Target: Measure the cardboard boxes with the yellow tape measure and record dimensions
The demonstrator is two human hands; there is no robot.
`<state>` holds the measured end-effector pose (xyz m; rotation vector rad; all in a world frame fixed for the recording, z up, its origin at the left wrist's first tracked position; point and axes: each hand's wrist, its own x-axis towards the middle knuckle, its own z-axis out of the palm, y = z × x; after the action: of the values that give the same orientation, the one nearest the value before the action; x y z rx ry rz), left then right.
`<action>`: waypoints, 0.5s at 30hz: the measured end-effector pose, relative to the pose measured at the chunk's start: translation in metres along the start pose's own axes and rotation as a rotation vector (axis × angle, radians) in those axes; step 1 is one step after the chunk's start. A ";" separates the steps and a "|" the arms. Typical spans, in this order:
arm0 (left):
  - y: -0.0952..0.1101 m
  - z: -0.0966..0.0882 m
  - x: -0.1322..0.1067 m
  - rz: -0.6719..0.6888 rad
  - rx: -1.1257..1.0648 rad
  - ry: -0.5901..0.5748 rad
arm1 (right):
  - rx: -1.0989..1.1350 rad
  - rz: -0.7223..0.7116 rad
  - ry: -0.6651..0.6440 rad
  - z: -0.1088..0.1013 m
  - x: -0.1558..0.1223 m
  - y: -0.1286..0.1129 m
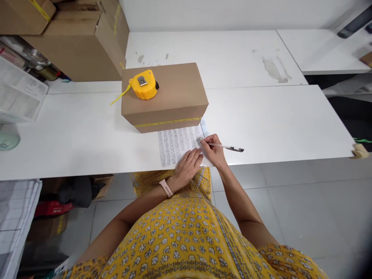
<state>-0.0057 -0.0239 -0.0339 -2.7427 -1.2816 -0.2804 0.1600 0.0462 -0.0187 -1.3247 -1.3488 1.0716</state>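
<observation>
A printed sheet of paper (pixel 174 145) covered in small rows of figures lies at the near edge of the white table (pixel 87 131). My left hand (pixel 187 166) rests flat on its lower right part, fingers stretched out. My right hand (pixel 213 150) pinches a pen (pixel 228 147) with its tip on the sheet's right margin. Just behind the sheet stands a closed cardboard box (pixel 171 95) with a yellow tape strip along its front edge. A yellow tape measure (pixel 143 84) sits on the box's top left, its blade hanging out to the left.
Large cardboard boxes (pixel 78 42) are stacked at the back left. Papers in a tray (pixel 19 93) and a pale green lid (pixel 8 139) lie at the far left. More boxes and bags sit under the table. A second white table (pixel 322 50) adjoins at the back right.
</observation>
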 end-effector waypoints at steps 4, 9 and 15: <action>0.000 0.002 -0.001 0.007 0.027 0.047 | -0.064 -0.006 0.027 -0.001 0.002 0.000; 0.001 0.006 -0.003 0.011 0.038 0.095 | -0.104 -0.036 0.072 0.000 0.001 0.001; 0.000 0.006 -0.004 0.013 0.009 0.076 | -0.111 -0.029 0.044 0.000 0.002 0.003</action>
<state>-0.0076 -0.0256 -0.0409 -2.7038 -1.2429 -0.3737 0.1605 0.0482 -0.0215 -1.3978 -1.4075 0.9545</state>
